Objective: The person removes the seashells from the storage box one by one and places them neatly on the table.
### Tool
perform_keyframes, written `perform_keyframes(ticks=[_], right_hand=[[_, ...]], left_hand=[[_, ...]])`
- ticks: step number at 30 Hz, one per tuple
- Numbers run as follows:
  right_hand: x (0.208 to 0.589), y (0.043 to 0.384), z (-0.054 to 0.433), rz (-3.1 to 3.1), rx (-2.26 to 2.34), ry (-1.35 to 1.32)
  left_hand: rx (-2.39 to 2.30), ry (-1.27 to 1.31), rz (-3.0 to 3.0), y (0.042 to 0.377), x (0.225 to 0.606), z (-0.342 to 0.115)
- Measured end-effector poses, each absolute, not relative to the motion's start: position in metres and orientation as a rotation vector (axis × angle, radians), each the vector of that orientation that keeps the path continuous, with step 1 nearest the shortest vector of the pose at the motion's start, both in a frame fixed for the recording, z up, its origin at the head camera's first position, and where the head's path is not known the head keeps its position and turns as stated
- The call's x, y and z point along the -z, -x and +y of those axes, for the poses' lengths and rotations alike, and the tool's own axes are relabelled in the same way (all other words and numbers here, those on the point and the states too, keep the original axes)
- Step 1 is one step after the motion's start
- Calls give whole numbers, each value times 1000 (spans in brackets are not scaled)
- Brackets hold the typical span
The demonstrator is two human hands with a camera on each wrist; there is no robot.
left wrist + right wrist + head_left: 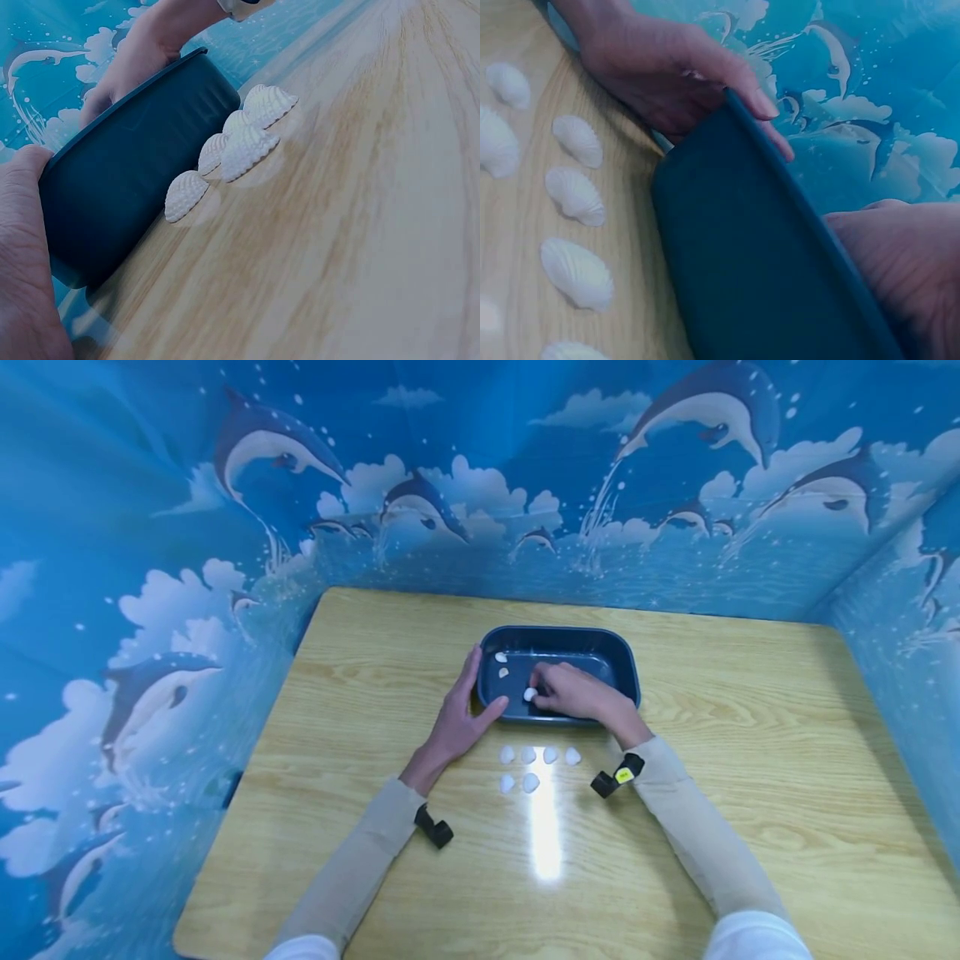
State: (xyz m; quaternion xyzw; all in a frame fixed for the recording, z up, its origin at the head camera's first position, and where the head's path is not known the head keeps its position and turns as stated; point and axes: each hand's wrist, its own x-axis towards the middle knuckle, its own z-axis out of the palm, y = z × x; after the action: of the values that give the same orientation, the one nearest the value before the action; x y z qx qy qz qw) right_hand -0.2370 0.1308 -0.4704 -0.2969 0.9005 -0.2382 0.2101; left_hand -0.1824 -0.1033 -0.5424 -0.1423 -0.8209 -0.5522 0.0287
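Note:
A dark blue rectangular basin (558,721) stands on the wooden table. My left hand (459,714) rests against its left end, fingers fairly straight along the side and thumb spread at the near-left corner. Reaching inside, my right hand (573,689) pinches a white seashell (530,694) between thumb and fingers, low over the basin floor. Two pale seashells (502,657) lie at the left of that floor. The basin wall hides the right fingertips in both wrist views. In front of the basin, several ribbed white seashells (577,274) lie in two rows on the table.
The light wood-grain table (750,760) extends to both sides of the basin. Behind it and at the sides hangs a blue dolphin-print backdrop (465,543). A bright light reflection crosses the table near the shells. Each wrist carries a small black camera (435,828).

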Motion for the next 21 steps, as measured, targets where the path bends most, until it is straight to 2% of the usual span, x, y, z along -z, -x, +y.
perform_keyframes(ticks=[21], right_hand=[[440, 211, 145, 2564, 694, 874]], left_hand=[[1695, 451, -2540, 183, 545, -104]])
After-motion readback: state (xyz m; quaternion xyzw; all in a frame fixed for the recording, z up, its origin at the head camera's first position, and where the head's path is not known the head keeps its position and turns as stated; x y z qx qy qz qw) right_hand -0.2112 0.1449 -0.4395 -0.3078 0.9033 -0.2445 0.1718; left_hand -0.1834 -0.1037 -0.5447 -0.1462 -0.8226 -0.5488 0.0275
